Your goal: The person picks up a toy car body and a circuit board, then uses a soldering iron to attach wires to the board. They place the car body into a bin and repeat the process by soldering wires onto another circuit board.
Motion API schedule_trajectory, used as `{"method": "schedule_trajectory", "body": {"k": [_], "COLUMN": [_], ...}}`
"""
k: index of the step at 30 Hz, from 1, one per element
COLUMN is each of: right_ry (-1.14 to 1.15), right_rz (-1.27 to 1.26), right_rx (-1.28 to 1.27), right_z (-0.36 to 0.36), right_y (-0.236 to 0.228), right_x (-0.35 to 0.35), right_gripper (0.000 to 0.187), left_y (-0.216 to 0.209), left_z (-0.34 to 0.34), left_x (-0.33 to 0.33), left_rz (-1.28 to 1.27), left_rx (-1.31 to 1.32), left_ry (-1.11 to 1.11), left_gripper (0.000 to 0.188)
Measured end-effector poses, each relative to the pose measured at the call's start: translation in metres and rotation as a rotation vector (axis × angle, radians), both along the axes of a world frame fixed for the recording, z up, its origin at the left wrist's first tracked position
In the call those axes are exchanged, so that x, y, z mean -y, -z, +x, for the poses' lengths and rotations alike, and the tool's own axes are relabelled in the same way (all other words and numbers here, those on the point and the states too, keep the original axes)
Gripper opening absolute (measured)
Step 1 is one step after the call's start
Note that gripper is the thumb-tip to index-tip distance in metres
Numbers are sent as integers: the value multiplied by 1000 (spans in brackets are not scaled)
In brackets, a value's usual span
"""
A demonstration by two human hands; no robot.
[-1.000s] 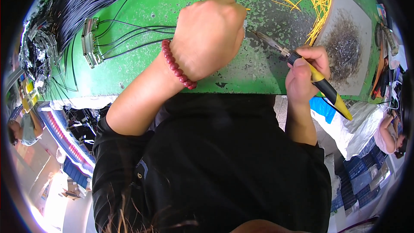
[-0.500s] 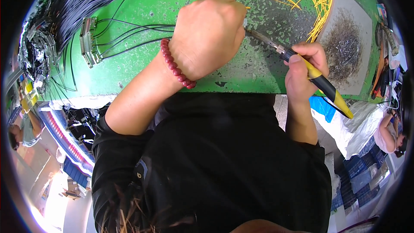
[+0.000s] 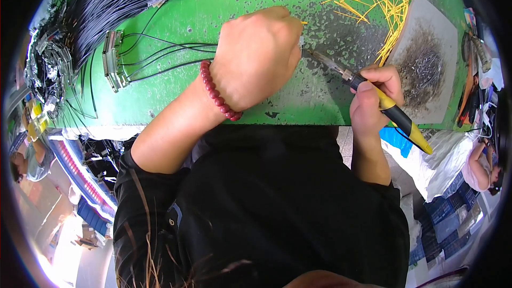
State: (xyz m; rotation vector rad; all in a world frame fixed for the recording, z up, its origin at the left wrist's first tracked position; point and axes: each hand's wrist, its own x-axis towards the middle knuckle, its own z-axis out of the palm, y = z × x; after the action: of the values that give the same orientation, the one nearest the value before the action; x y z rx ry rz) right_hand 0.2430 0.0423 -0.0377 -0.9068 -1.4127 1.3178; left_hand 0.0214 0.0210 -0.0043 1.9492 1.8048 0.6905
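Observation:
My left hand (image 3: 260, 56) is closed with its back turned up, a red bead bracelet (image 3: 214, 93) at the wrist. Thin black cables (image 3: 181, 46) run into it from a metal connector block (image 3: 112, 61) lying to its left. A small pale piece (image 3: 302, 40) and a bit of yellow strand (image 3: 304, 22) stick out beyond its knuckles; its fingertips are hidden. In my right hand (image 3: 376, 98) a yellow and black soldering iron (image 3: 396, 113) is gripped like a pen. Its metal tip points at the left hand's far side, close to the pale piece; contact cannot be made out.
Thin yellow strands (image 3: 392, 18) lie scattered at the back right of the green table (image 3: 181, 104). Beside them is a grey board (image 3: 445, 32) with a dark, dirty patch. A bundle of black cables (image 3: 104, 10) with metal ends fills the back left. Hand tools (image 3: 469, 90) lie along the right edge.
The table and both hands sit slightly lower in the picture. The soldering iron's tip stays beside the left hand, and both grips look the same.

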Motion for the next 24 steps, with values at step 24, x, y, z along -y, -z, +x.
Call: {"method": "schedule_trajectory", "body": {"k": [24], "right_ry": [39], "right_rz": [80], "right_rx": [58], "right_z": [-1], "right_y": [-4], "right_x": [0], "right_gripper": [18], "left_y": [-2], "left_z": [0], "left_x": [0], "left_rz": [18], "left_rx": [1], "left_ry": [2], "left_gripper": [6]}}
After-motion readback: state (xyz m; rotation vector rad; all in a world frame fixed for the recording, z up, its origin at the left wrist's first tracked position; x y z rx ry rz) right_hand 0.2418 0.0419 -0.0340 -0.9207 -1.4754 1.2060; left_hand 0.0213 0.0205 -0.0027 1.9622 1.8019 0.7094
